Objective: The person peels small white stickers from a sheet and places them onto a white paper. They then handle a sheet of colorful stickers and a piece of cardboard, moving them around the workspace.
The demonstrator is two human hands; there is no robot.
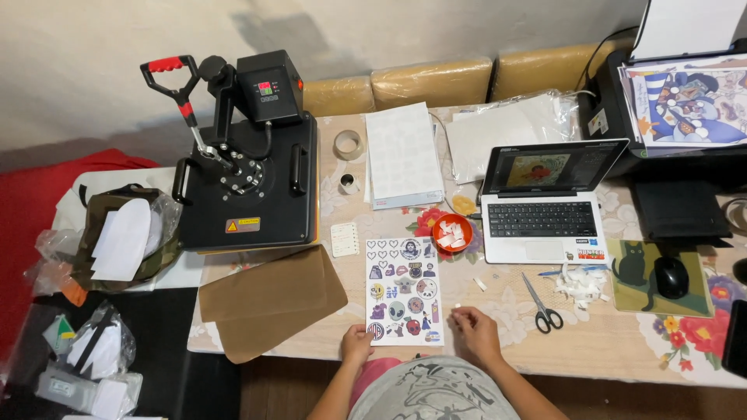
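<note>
A white sticker sheet (404, 289) printed with many small colourful pictures lies flat on the table in front of me. My left hand (356, 344) rests on the sheet's lower left corner, fingers pressing its edge. My right hand (475, 333) sits just right of the sheet's lower right corner, fingertips pinched together on the tablecloth near a tiny white scrap (457, 306). Whether the fingers hold a small piece I cannot tell.
A black heat press (247, 179) stands at the back left with brown sheets (268, 299) in front. A red bowl (452, 233), laptop (545, 198), scissors (542, 305), paper scraps (580, 281), mouse (671, 276), tape roll (348, 145), paper stack (403, 155) and printer (685, 93) fill the right.
</note>
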